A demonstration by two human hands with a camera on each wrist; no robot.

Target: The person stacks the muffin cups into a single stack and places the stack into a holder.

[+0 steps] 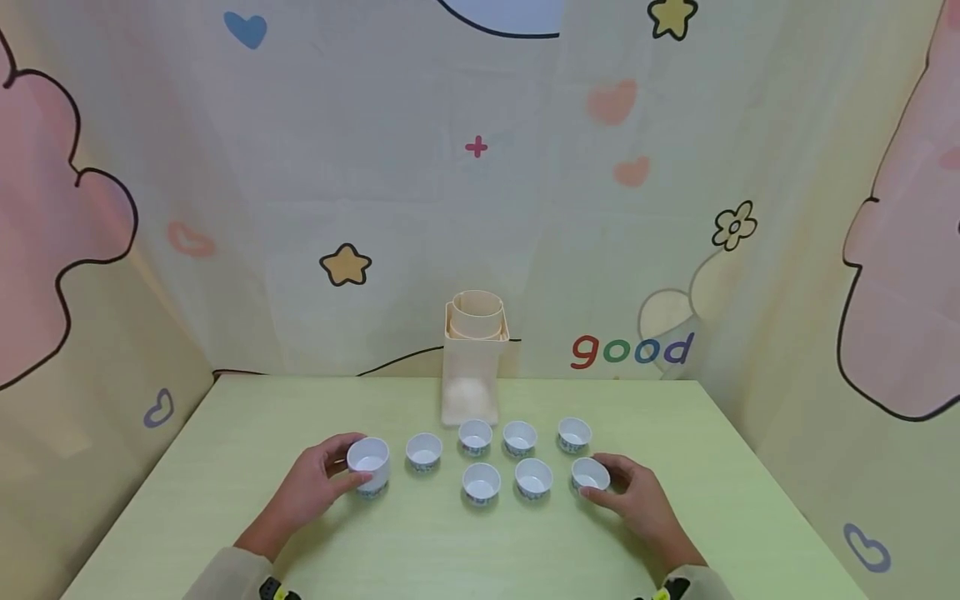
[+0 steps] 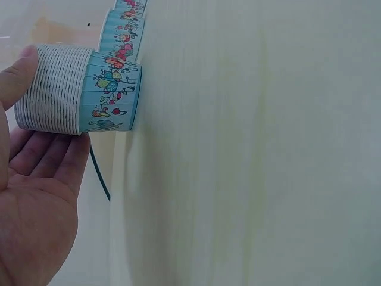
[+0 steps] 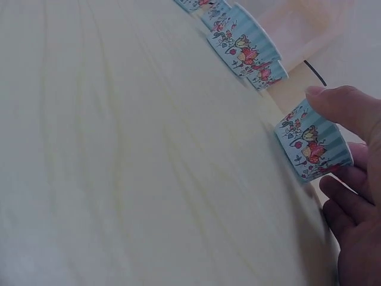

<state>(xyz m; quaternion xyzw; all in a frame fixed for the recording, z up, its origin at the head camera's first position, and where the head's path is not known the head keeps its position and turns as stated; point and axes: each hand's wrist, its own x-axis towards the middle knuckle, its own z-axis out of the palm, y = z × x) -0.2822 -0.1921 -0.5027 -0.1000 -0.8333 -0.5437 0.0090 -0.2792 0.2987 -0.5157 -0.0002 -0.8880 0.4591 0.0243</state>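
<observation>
Between the hands stand six small blue flower-printed paper cups (image 1: 481,483) with white insides; one nearly blocks the base of the tall cream plastic dispenser (image 1: 471,379) at twelve o'clock. Behind that rises a pale cartoon-printed cloth backdrop (image 1: 420,167), just past the far edge of the pale green tabletop (image 1: 450,550), which stretches widely toward six. At nine, the left hand (image 1: 318,482) grips a nested stack of matching cups (image 1: 368,458); at three, the right hand (image 1: 639,498) pinches a single blue-patterned cup (image 1: 590,475). A cream cylinder (image 1: 477,315) sits in the dispenser's top.
</observation>
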